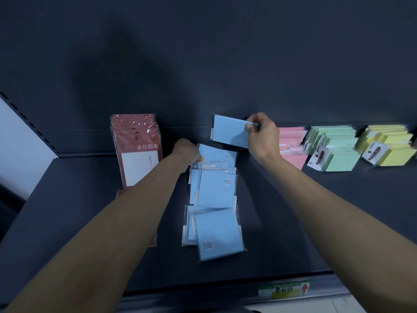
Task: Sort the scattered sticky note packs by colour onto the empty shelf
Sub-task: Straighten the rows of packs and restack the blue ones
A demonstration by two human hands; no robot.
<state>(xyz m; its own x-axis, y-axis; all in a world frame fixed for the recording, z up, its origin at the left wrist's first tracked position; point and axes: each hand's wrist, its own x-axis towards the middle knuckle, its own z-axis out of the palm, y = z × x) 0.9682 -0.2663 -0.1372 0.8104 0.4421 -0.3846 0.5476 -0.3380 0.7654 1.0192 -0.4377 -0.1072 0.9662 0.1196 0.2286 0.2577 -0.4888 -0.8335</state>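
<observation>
Head view shows the right hand pinching 1 blue pack by its upper right corner, tilted up at the back of the shelf. The left hand curls its fingers round the left edge of a second blue pack, rearmost in a line of overlapping blue packs lying flat. Red packs sit to the left; pink packs, green packs and yellow packs sit to the right.
</observation>
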